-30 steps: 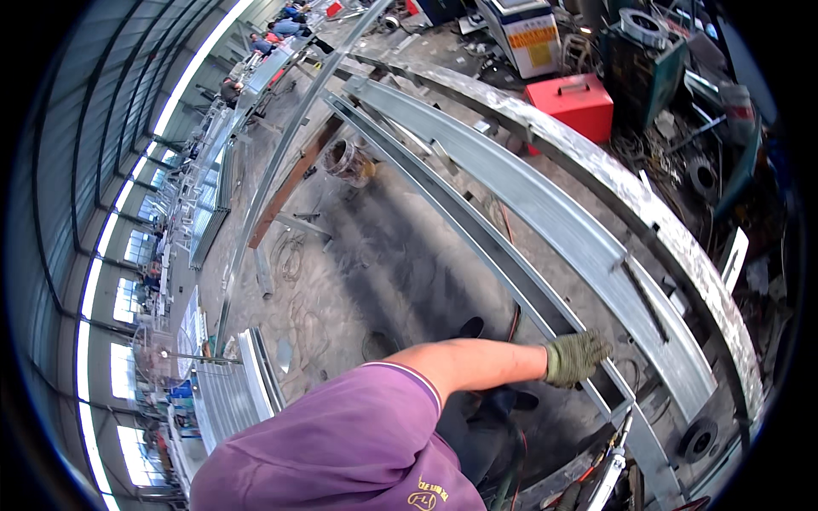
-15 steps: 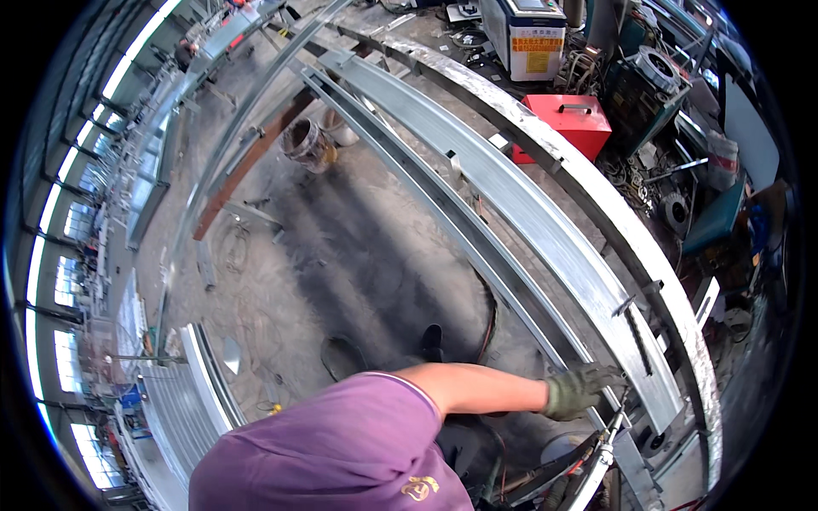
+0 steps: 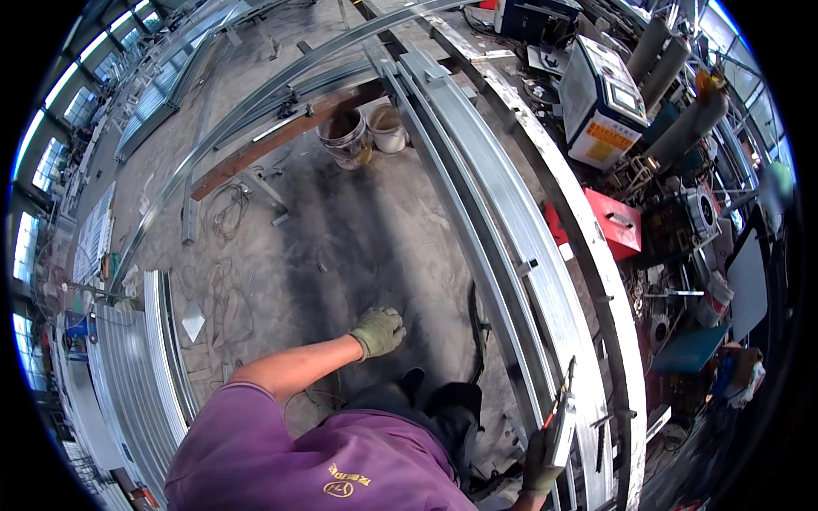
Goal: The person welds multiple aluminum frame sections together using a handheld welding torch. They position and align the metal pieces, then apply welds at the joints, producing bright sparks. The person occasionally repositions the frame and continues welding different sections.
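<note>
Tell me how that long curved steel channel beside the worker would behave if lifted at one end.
The curved steel channel looks long and thin-walled, so it would probably sag or twist. Its length suggests it is heavy and awkward for one person. Its flat base makes rolling unlikely.

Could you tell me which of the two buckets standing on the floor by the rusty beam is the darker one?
The darker one is the left bucket, brownish and stained, standing right under the rusty beam. The right bucket beside it is paler, whitish, and stands nearer the curved steel rails.
</note>
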Available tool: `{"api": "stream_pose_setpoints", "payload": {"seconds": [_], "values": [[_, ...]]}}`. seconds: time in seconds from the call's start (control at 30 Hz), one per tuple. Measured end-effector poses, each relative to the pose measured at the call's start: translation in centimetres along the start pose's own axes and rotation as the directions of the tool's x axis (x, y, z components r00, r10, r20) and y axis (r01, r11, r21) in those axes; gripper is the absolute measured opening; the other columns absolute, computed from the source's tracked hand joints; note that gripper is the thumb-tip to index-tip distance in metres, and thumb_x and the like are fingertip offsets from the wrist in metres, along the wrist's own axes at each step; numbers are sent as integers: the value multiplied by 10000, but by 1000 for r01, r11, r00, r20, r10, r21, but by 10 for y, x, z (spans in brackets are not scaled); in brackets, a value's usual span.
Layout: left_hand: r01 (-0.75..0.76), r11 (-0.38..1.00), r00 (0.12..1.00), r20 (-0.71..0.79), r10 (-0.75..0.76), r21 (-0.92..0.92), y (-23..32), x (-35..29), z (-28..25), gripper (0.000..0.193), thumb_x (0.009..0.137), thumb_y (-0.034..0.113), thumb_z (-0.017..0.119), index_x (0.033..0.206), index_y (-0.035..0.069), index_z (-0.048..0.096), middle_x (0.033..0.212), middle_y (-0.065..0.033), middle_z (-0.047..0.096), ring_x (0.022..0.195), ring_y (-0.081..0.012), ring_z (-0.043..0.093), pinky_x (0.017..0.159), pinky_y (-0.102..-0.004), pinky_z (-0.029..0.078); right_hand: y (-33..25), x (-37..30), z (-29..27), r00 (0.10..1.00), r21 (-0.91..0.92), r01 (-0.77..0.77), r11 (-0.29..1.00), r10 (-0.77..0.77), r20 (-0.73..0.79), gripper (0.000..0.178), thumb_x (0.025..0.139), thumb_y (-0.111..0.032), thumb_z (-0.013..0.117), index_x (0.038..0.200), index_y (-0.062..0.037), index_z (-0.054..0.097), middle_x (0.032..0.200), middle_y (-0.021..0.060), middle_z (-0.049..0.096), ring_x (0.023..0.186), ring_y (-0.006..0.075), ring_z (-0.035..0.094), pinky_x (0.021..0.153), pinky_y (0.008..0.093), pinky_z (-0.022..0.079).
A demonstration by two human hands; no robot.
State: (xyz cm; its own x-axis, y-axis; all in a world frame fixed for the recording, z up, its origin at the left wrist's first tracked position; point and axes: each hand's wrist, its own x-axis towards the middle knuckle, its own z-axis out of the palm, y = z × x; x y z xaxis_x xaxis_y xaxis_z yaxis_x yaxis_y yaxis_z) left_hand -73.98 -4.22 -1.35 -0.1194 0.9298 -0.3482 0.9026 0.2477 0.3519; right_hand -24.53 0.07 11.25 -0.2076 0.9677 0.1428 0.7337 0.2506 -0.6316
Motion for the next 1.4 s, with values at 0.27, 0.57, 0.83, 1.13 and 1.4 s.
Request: {"api": "stream_pose_setpoints", "payload": {"seconds": [0.27,0.57,0.83,1.13,1.4], "values": [[36,957,997,-53,-54,-289,-8,24,-10,316,1003,350,703,1080,61,805,1162,-166,774,1082,-404,729,980,-513,568,-48,164,96,983,191,107,976,-132,124,145,1014,-61,751,909,-27,657,787,61,604,674,209,569,599,422,450],[335,851,941,105,-321,-405,-70,63,-61,362,996,360,696,1060,22,806,1151,-234,781,1092,-440,735,977,-522,574,-64,292,172,982,288,79,954,-124,141,66,1016,-79,749,989,-33,709,857,73,655,771,227,626,693,418,523],[302,841,907,-138,-399,-449,-129,164,-186,269,993,287,738,1091,42,785,1154,-224,774,1068,-431,738,952,-486,584,-111,379,197,991,307,-58,950,17,133,112,1000,-90,792,1062,-6,750,894,75,738,760,191,708,697,381,571],[164,941,764,-566,-311,-295,-271,346,-322,507,962,278,777,1385,25,657,1386,-247,701,1309,-427,658,1110,-488,538,-158,435,264,979,216,-204,955,199,44,133,993,-118,819,1027,-21,734,831,46,688,722,183,654,673,391,560],[-64,959,797,-592,-117,-276,-358,617,-432,608,903,300,879,1374,-1,639,1346,-209,686,1274,-399,660,1090,-443,540,-247,548,365,951,-96,-288,953,296,87,217,985,-256,822,966,-50,759,765,95,709,690,251,712,653,431,558]]}}
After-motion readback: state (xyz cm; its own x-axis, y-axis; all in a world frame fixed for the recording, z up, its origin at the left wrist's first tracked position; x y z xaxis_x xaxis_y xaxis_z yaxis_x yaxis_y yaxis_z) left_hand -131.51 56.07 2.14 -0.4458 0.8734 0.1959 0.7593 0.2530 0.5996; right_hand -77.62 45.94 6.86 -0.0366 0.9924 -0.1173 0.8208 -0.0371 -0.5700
